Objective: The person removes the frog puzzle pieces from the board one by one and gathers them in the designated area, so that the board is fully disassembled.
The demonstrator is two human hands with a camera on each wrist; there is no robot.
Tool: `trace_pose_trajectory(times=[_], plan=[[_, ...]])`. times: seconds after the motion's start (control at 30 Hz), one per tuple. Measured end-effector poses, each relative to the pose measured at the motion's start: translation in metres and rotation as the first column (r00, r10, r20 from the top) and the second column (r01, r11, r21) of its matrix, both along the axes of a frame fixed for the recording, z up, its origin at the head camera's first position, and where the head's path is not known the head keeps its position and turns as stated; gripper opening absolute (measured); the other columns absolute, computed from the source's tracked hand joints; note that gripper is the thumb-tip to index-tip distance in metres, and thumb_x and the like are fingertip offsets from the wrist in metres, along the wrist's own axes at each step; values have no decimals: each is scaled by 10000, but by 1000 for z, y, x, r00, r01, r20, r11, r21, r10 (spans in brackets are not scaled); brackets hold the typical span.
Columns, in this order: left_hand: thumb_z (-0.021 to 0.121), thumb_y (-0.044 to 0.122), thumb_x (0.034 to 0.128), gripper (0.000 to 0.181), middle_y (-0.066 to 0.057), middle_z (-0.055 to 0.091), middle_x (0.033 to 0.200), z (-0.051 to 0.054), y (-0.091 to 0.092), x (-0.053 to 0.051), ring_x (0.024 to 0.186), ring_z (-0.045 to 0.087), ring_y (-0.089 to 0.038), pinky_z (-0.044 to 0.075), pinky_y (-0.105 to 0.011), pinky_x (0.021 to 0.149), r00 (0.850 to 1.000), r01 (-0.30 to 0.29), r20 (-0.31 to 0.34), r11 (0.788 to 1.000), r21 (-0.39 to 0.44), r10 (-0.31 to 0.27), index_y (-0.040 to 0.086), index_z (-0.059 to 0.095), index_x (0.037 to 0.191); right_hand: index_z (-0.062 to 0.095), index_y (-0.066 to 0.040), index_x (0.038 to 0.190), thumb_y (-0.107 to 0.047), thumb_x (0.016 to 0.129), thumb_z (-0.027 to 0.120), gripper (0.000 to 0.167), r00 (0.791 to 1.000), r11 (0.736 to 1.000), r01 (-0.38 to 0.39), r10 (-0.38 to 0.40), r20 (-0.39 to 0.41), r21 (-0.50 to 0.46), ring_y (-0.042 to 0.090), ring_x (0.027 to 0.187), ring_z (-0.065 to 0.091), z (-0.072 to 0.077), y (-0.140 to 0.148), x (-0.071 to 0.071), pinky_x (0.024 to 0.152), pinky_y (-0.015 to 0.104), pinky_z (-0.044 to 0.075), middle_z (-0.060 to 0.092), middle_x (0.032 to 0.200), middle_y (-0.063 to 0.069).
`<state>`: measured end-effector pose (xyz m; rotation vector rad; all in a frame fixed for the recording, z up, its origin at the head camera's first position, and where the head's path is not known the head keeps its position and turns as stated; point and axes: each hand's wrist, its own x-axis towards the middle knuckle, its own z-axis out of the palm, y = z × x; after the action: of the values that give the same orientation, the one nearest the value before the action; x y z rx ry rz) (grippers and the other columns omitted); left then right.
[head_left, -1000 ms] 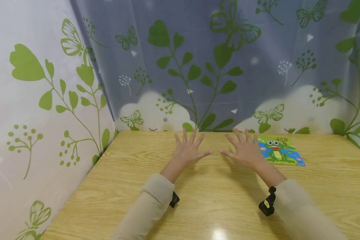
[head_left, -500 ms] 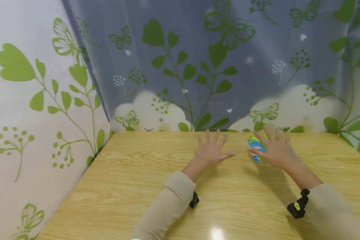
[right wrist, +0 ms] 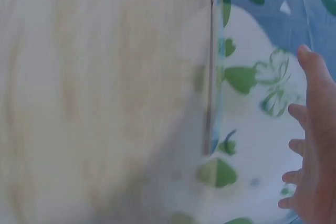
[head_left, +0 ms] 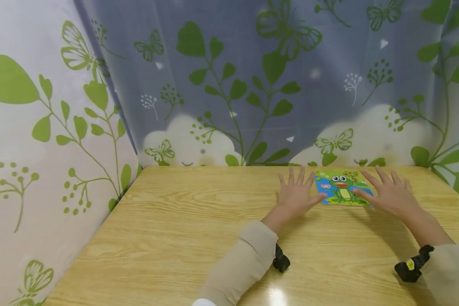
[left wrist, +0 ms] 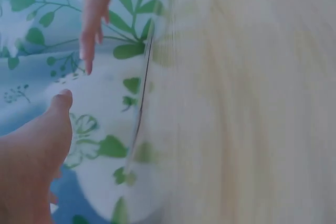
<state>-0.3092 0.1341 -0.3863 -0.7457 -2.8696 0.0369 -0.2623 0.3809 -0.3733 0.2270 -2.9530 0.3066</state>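
A thin square board with a green frog picture point(head_left: 343, 192) lies flat near the table's far edge, right of the middle in the head view. My left hand point(head_left: 295, 196) hovers at the board's left side, fingers spread, its thumb tip over the left edge. On the other side my right hand point(head_left: 397, 197) has its fingers spread too, its thumb overlapping the frog's right side. Whether either thumb touches the board, I cannot tell. Seen edge-on in the right wrist view, the board point(right wrist: 214, 124) shows only a narrow side, with my right hand to its right.
The wood-grain table point(head_left: 183, 221) stretches left and toward the front. A printed curtain with leaves and butterflies point(head_left: 214, 85) hangs directly behind it, and a pale one point(head_left: 15, 140) stands along the left. Black camera mounts point(head_left: 281, 259) sit at both wrists.
Both hands have moved right across the table in the head view. The right hand has passed over the board to its right side, uncovering the frog; the left hand has come up to its left side.
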Motion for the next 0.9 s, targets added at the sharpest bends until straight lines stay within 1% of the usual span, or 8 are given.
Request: trace_pose_trajectory(times=[0.1,0.23,0.33,0.47,0.53,0.7,0.9], plan=[[165,731,842,763,21,67,1526,-9,14,-1,1373,6,-272,49,-490,1064,1000,-1,8,1000,11,1,320,123,1484,132,-77,1477,-564,898,448,820,999,999,-2,3,32,-35,640,1197,15,-8,13,2,875,739,-9,68,1426,351],[168,723,845,751,22,117,1520,-22,31,-4,1374,52,-254,68,-450,1074,1000,-14,26,998,58,13,319,169,1478,158,-66,1471,-548,896,471,813,1000,999,-5,6,30,-51,639,1194,62,-18,24,3,863,746,26,106,1415,357],[186,712,853,734,20,144,1514,-30,38,-5,1371,97,-249,92,-432,1075,998,-30,65,994,100,24,324,176,1476,206,-44,1454,-534,895,489,796,1000,999,-14,15,20,-48,633,1187,117,-27,28,2,850,749,72,165,1390,366],[205,708,858,726,29,137,1514,-39,44,-6,1370,102,-247,90,-416,1077,990,-55,133,992,113,39,330,159,1476,252,-15,1429,-520,890,510,782,999,998,-26,27,18,-65,634,1169,166,-38,28,-2,828,749,127,222,1356,381],[213,703,864,717,38,151,1510,-42,45,-7,1370,105,-244,92,-414,1077,989,-57,144,993,103,42,332,162,1475,261,-1,1421,-512,891,513,778,999,996,-27,28,21,-79,635,1161,178,-43,28,-3,824,746,142,237,1343,389],[223,675,884,672,66,184,1500,-47,47,-8,1370,109,-230,92,-412,1077,987,-54,158,995,80,41,347,176,1469,293,8,1407,-502,895,510,754,999,993,-30,33,30,-115,621,1171,179,-51,29,-6,834,740,132,257,1347,368],[218,651,900,616,104,160,1501,-47,49,-9,1372,95,-210,70,-399,1079,983,-64,173,997,50,55,383,198,1454,328,-8,1403,-512,897,498,734,998,990,-19,27,54,-141,609,1198,152,-53,26,-9,855,741,91,255,1370,350]])
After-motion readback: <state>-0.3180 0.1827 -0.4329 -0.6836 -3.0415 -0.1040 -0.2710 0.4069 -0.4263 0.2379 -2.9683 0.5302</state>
